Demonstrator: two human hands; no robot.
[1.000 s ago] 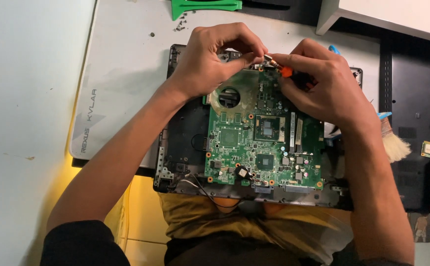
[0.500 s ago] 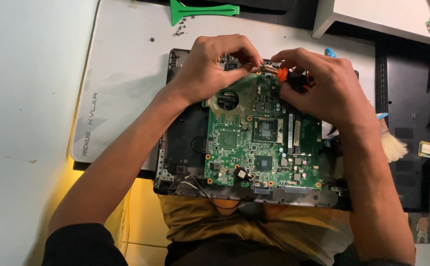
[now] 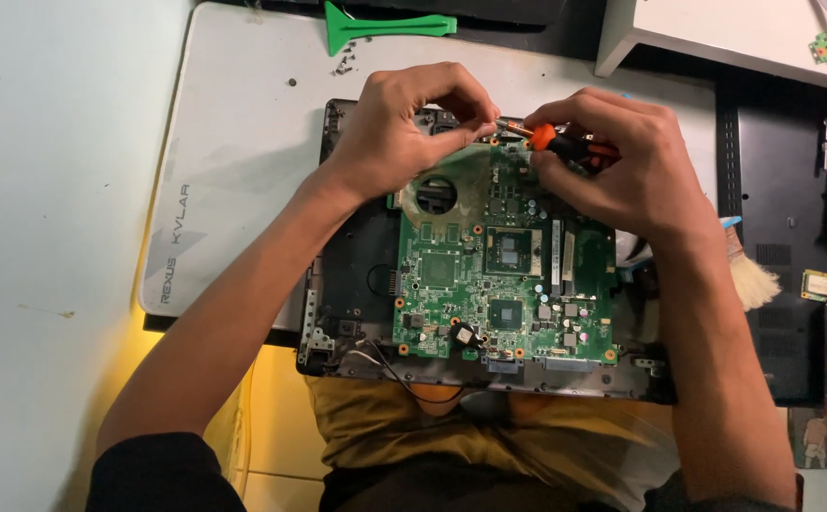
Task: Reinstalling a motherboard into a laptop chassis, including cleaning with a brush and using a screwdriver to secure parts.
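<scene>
**Screwdriver at the top edge of a laptop board**

Green motherboard [image 3: 489, 284] sits in the black laptop base [image 3: 357, 275], which rests on a white mat [image 3: 243, 161]. Right hand [image 3: 622, 171] is wrapped around a small orange-and-black screwdriver [image 3: 556, 142], tip at the board's top edge. Left hand [image 3: 413, 123] pinches its fingertips right at that tip; can't tell what's between them. Brush [image 3: 750, 275] beside the right wrist, green pry tool [image 3: 385, 24] up top.

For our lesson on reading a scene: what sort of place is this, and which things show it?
Probably an electronics repair bench. A green circuit board lies bare in an opened laptop shell, the right hand holds a screwdriver, and a brush and loose parts lie around.
</scene>
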